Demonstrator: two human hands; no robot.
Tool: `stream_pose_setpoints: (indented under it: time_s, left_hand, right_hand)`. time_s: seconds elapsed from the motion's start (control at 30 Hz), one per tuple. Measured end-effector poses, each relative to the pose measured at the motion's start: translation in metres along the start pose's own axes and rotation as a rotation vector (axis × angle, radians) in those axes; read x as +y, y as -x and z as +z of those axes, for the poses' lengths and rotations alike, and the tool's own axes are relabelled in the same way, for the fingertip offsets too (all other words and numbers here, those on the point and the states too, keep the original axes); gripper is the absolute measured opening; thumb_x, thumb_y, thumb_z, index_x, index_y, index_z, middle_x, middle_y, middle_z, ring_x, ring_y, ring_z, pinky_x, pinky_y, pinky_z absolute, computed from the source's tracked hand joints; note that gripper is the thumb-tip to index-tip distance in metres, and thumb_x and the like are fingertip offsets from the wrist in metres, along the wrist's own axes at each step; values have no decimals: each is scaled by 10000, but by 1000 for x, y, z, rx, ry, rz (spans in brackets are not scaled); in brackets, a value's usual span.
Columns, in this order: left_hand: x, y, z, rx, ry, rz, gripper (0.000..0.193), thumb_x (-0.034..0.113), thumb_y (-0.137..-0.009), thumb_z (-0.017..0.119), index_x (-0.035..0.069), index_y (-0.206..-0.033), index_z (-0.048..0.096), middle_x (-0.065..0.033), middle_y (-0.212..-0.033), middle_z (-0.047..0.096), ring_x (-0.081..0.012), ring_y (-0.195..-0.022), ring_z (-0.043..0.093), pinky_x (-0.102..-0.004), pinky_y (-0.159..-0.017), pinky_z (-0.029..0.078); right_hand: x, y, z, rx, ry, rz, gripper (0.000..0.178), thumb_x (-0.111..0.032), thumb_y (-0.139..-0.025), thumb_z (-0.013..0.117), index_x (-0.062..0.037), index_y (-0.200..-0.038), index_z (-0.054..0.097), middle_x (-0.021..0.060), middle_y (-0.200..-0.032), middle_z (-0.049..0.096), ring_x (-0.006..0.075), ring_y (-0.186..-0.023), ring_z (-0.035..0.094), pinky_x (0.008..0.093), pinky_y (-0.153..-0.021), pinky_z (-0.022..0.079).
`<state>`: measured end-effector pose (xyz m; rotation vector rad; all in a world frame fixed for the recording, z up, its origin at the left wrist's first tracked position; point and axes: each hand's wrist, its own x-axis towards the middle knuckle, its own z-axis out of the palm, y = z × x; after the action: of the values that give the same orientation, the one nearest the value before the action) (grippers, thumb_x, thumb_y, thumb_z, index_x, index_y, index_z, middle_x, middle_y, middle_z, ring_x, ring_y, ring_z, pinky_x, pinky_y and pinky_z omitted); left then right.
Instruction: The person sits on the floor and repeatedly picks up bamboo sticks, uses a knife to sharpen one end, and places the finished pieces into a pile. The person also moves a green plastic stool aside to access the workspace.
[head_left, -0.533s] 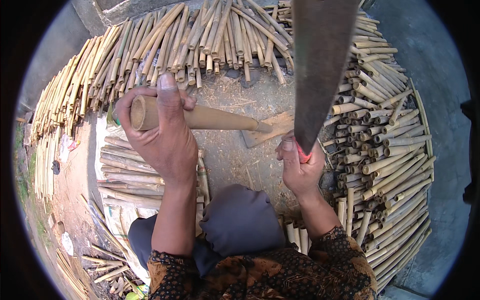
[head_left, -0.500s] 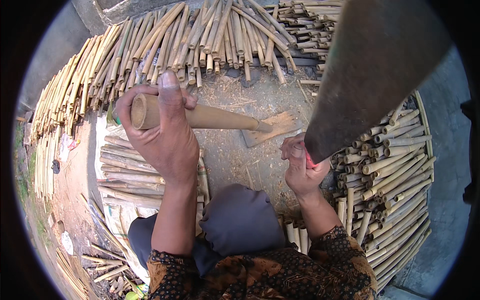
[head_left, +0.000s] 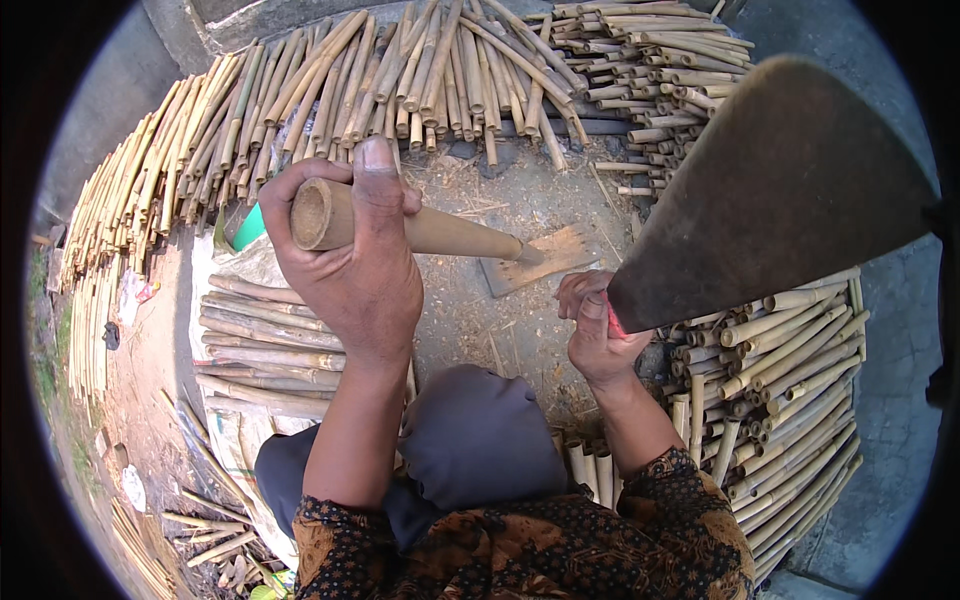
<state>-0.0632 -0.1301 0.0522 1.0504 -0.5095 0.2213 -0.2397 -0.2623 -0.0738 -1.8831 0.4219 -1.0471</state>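
My left hand (head_left: 355, 250) is wrapped round the upper end of a bamboo piece (head_left: 455, 235), thumb along its side. The bamboo slants down and away to the right, its hollow open end near me. Its narrower far end meets a worn wooden board (head_left: 545, 262) on the ground. In my right hand (head_left: 600, 335) is the red handle of a machete-like chopper, its broad dark blade (head_left: 770, 200) raised up and to the right, apart from the bamboo. The fingers of my right hand are closed round the handle.
Stacks of cut bamboo lie at the back (head_left: 430, 80), at the far right (head_left: 660, 90) and along the right side (head_left: 790, 400). More bamboo pieces (head_left: 265, 345) rest on a pale sack (head_left: 230, 430) at left. Chips litter the concrete floor (head_left: 455, 310) before my knee (head_left: 480, 435).
My left hand and the bamboo's upper end have shifted right and slightly away from me. The blade has tilted further right, while my right hand has barely moved.
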Motion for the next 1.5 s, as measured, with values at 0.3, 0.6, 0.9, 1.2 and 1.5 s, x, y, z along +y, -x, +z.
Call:
stream_pose_setpoints:
  time_s: [0.3,0.6,0.9,1.2,1.5]
  left_hand:
    - [0,1,-4,-88,85,11,215,29,-1000,651,67,-1064,449,-77,-748,590,-121,-674,616,-264,-628,518]
    - [3,-2,-9,-21,67,-80,181,38,-1001,642,69,-1068,476,-95,-777,604,-143,-719,609,-316,-700,535]
    - [-2,-18,-30,2,203,-160,174,164,-1019,645,72,-1006,498,-58,-776,521,-173,-707,542,-373,-731,505]
    - [10,-7,-2,-47,68,-104,219,191,-1022,664,67,-973,490,-77,-761,553,-170,-717,578,-368,-738,538]
    - [6,-7,19,-51,19,-80,292,255,-1003,705,38,-1010,510,-81,-736,591,-153,-716,608,-320,-739,541]
  right_hand:
    - [44,19,10,-205,300,656,308,-312,-994,663,-11,-933,643,128,-683,632,204,-570,593,376,-575,487]
    - [118,52,11,-250,493,871,301,-298,-989,627,3,-995,634,214,-774,690,375,-728,720,474,-656,542]
    - [66,42,-19,-203,369,608,272,-270,-972,647,0,-1000,629,209,-790,695,391,-794,728,455,-720,560]
    - [75,24,12,-313,689,687,290,-258,-954,665,19,-1024,615,243,-820,701,461,-802,708,492,-718,559]
    - [13,24,-5,-75,143,246,262,-250,-960,672,-3,-1026,614,225,-755,677,437,-725,703,468,-660,560]
